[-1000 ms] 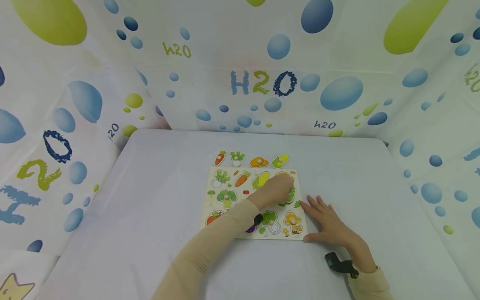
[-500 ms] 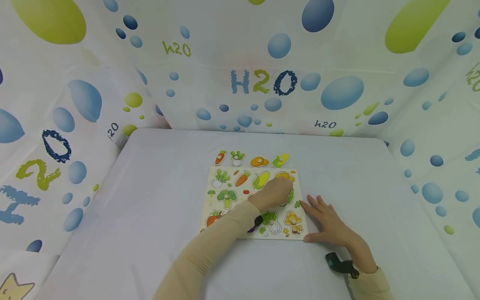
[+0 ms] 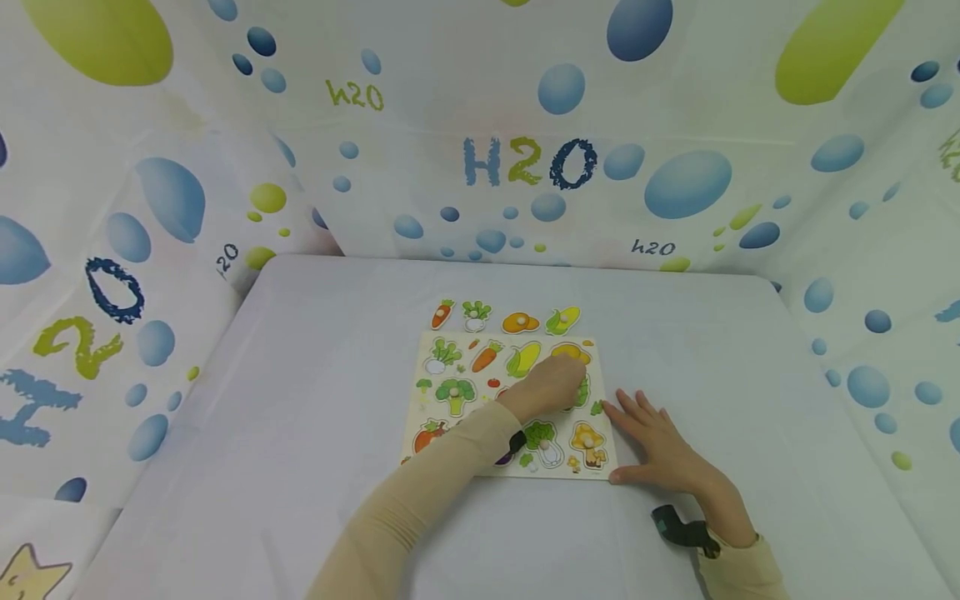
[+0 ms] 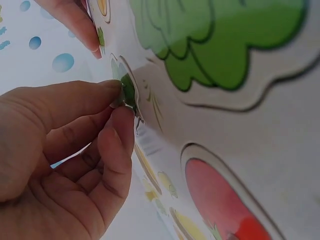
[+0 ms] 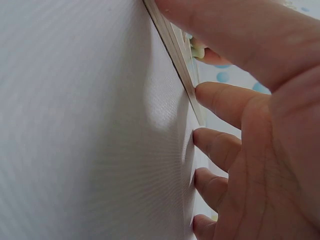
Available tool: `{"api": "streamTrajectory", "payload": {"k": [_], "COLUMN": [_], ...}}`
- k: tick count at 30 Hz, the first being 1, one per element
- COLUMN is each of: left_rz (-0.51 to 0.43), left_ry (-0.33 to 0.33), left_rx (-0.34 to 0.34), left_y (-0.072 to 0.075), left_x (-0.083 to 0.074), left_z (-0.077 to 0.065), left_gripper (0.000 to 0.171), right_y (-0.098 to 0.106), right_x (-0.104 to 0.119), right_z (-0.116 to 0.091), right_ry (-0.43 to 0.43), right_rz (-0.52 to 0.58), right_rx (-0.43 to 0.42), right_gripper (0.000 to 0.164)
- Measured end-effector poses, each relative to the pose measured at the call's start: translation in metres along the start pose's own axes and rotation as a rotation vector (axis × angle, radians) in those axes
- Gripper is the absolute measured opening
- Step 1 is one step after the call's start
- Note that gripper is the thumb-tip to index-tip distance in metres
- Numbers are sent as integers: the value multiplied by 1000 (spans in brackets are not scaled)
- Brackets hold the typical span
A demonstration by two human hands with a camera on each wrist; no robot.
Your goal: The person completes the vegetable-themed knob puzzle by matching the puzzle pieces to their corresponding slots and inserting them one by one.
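A pale wooden puzzle board (image 3: 442, 400) printed with vegetables lies on the table. My left hand (image 3: 551, 385) reaches over its right half; thumb and fingers pinch a green vegetable puzzle piece (image 4: 128, 92) at its slot in the middle row. The fingers hide part of that piece, and whether it sits fully in the slot I cannot tell. My right hand (image 3: 660, 450) lies with spread fingers at the board's right edge, thumb and index finger touching the edge (image 5: 185, 75), the other fingertips on the cloth.
Behind the board lie loose pieces in a row: a carrot (image 3: 442, 314), a white radish (image 3: 476, 316), a potato-like piece (image 3: 521, 322) and a corn (image 3: 562, 320). Broccoli (image 3: 455, 396), bok choy (image 3: 543, 442) and mushroom (image 3: 588, 444) pieces sit on the board. Patterned cloth (image 3: 420, 100) surrounds the table.
Between one second and half a second ago, my left hand shifted slightly down and left, uncovering more of the yellow-orange picture at the top right. The right hand keeps its place.
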State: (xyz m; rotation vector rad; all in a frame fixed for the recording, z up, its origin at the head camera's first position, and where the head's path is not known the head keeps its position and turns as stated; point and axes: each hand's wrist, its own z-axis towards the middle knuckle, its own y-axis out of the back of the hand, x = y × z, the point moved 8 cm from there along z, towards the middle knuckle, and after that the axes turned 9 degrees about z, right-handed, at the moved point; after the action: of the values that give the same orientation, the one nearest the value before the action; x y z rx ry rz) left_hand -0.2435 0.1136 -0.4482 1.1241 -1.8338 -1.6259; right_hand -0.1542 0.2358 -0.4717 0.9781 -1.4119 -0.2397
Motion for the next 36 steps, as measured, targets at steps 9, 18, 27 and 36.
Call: {"api": "streamTrajectory", "payload": {"k": [9,18,27,36], "left_rz": [-51,-101,-143,-201], "left_ry": [-1,-66,-16,213], "left_rx": [-24,-24,-126,-430], "left_y": [1,4,34,79], "left_x": [2,3,52,145], "left_z": [-1,-6,-14,-37], "left_gripper": [9,11,24,16], "right_y": [-1,-1,0,0], "right_x": [-2,-2,1,2], "right_z": [1,1,1,0], "right_ry": [-24,-8,-19,-10], "right_rz": [1,-11,-31,-31], "right_rx": [21,9,1,-1], "right_gripper": [102,101,103,103]}}
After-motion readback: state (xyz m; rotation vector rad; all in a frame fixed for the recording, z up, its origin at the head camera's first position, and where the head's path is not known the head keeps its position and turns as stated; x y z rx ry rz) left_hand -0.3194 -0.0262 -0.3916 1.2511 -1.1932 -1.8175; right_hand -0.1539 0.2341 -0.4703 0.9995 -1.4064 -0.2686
